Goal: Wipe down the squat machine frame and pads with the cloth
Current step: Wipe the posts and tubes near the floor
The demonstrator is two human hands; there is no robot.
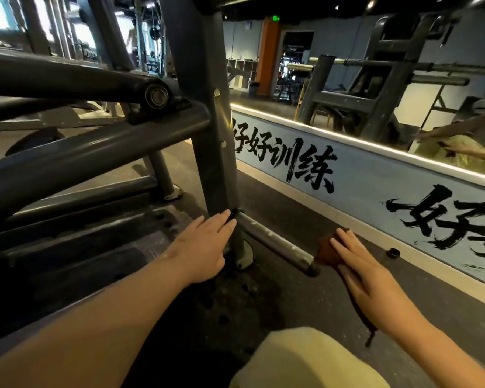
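Right hand (375, 278) is laid flat, fingers straight, on the brown cloth (326, 249), which is pressed against the capped end of the low bar (275, 242); nothing is gripped, and a loose tail of cloth is seen hanging below the wrist. A knee (305, 357) in pale fabric is raised just beneath. The left hand (205, 247) is likewise released, its straight fingers rested against the foot of the post (207, 135), apparently for balance. Since the cloth is only pinned by flat fingers, it could be slid off the rounded bar end and dropped, and the hanging tail could be snagged on the bar or dragged through floor grit. Beyond the bar end, an open strip of floor is left before the wall (375, 197), where a small black cap (393, 252) lies and could be knocked away by a wide sweep. To the left, room is tight: the post's base plate (247, 256), the slanted tube (95, 152) and the pivot (157, 95) crowd together, so knuckles or a head could be struck on rising. Most of the frame is judged yet to be wiped, and no pads can be made out. Farther off, the mirror (375, 93) shows other equipment.
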